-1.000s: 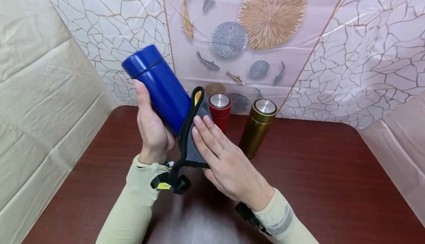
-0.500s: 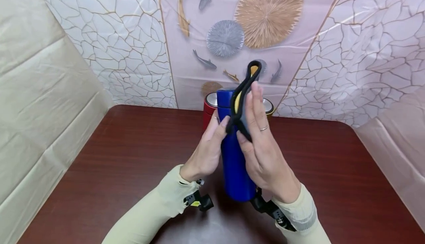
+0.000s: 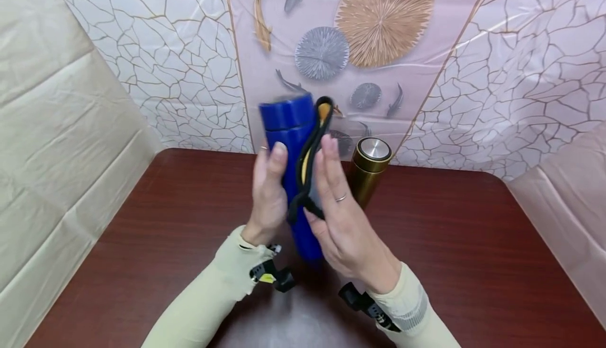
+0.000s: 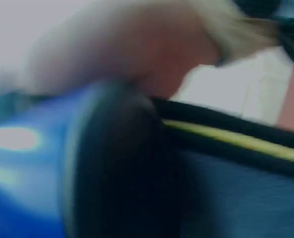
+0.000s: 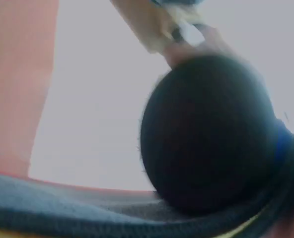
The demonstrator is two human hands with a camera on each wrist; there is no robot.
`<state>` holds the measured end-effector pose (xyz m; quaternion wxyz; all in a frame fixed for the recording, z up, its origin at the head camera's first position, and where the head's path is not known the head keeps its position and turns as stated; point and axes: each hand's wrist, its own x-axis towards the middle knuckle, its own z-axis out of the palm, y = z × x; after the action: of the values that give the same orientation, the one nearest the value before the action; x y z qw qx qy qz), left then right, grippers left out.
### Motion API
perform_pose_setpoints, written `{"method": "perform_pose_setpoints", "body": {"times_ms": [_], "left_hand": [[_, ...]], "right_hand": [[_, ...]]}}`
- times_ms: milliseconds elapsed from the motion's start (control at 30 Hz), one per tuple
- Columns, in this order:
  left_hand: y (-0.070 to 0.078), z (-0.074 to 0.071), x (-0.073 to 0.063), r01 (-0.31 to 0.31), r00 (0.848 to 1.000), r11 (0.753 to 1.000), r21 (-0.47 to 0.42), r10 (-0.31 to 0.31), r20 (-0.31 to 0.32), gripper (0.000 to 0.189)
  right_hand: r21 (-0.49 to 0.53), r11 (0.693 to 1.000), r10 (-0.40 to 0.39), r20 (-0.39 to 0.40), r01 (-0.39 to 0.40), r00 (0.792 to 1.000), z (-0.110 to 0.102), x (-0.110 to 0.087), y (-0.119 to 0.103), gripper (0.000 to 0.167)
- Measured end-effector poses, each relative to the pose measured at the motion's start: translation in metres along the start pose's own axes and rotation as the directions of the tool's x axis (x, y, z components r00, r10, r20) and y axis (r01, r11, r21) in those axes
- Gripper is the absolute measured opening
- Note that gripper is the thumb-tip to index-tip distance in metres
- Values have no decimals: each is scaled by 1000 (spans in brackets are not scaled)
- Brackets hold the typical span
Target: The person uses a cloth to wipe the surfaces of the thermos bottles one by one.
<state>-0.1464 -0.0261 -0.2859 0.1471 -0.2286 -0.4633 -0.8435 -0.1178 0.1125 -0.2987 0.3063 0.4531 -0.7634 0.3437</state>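
Left hand (image 3: 269,198) grips blue cylindrical bottle (image 3: 288,115), newly tipped toward eleven o'clock; straight-fingered right hand (image 3: 347,227) presses black-edged grey cloth (image 3: 306,165), apparently mid-wipe.

Cloth-draped booth (image 3: 57,143), fish-print backdrop (image 3: 274,1), wood-grain table (image 3: 464,248)

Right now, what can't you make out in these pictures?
Gold bottle: lower part, head view, hidden behind the right hand.
Left hand: most fingers, head view, hidden by the blue bottle and thumb.
Cloth: far side, left wrist view, cut off by the right edge.
Bottle's round end: right wrist view, too dark and blurred.
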Motion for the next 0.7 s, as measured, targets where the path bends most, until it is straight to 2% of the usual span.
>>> {"method": "perform_pose_setpoints", "body": {"times_ms": [67, 133, 300, 433, 600, 700], "left_hand": [[8, -7, 5, -37, 998, 997, -72, 33, -50, 80], [17, -14, 9, -64, 995, 994, -94, 57, -78, 76], [36, -33, 17, -110, 989, 993, -50, 104, -107, 70], [42, -44, 22, -140, 985, 990, -37, 135, -111, 67], [42, -45, 21, -116, 988, 993, -18, 114, -109, 66], [37, -36, 18, -90, 991, 994, -55, 84, -106, 69]], "right_hand": [[11, 1000, -14, 59, 13, 998, 6, -3, 0, 78], [32, 999, -39, 104, 36, 994, 12, -5, 1, 81], [40, 995, -100, 180, 94, 979, 21, -7, -1, 66], [-4, 995, -98, 233, 101, 968, 25, -7, -2, 62], [-29, 993, -101, 239, 111, 966, 24, -7, -4, 61], [-28, 996, -74, 229, 82, 971, 19, -4, -6, 62]]}}
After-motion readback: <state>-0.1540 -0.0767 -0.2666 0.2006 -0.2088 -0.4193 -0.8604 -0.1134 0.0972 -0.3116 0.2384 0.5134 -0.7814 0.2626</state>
